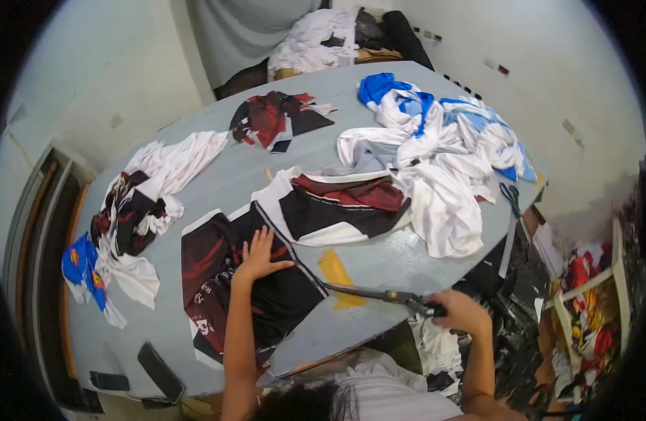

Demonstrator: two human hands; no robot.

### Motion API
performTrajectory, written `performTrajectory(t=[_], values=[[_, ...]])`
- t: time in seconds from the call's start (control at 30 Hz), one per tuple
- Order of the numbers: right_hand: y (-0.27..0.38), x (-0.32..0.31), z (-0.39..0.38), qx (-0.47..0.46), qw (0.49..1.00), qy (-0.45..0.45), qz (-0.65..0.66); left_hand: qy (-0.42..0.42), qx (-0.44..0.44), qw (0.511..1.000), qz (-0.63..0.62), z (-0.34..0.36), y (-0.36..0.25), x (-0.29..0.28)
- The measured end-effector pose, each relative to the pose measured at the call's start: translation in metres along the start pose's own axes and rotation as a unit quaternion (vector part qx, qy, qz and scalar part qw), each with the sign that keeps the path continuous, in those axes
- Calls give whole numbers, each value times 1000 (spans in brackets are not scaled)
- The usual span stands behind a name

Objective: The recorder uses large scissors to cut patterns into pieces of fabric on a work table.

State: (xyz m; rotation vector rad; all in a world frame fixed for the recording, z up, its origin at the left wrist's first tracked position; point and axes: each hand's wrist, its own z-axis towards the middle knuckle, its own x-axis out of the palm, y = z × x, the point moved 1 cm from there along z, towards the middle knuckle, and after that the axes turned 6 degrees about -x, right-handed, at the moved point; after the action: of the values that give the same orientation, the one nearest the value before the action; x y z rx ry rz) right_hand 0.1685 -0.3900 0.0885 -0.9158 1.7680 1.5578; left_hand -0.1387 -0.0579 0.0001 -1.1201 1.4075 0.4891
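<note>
My left hand lies flat with its fingers spread on a black and dark red printed fabric piece, pressing it to the table. In my right hand are the handles of large fabric scissors, held at the table's near right edge. Their blades point left, the tips at the strip along the black cloth's right edge. Whether the blades have cloth between them I cannot tell. Just beyond lies a white-edged black and red fabric piece, touching the piece under my left hand. Yellow tape sticks to the table beside the blades.
White and blue cloth is heaped at the right. Scraps lie at the left and far middle. Second scissors rest on the right edge. A phone sits near left. A shelf of coloured cloth stands right.
</note>
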Motion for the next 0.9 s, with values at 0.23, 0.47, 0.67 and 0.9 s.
performTrajectory(t=[0.23,0.47,0.67,0.9], values=[[-63,-20,26,-111,988,-111,-8,-15,-32,999,-13,25,27,-16],[-102,-30,92,117,847,-372,-360,18,-172,984,-33,35,-5,-31],[-184,-56,94,193,879,-428,-83,-78,193,977,-40,27,-149,19],[-117,-136,-8,-99,705,-656,251,-109,157,981,25,55,-195,56]])
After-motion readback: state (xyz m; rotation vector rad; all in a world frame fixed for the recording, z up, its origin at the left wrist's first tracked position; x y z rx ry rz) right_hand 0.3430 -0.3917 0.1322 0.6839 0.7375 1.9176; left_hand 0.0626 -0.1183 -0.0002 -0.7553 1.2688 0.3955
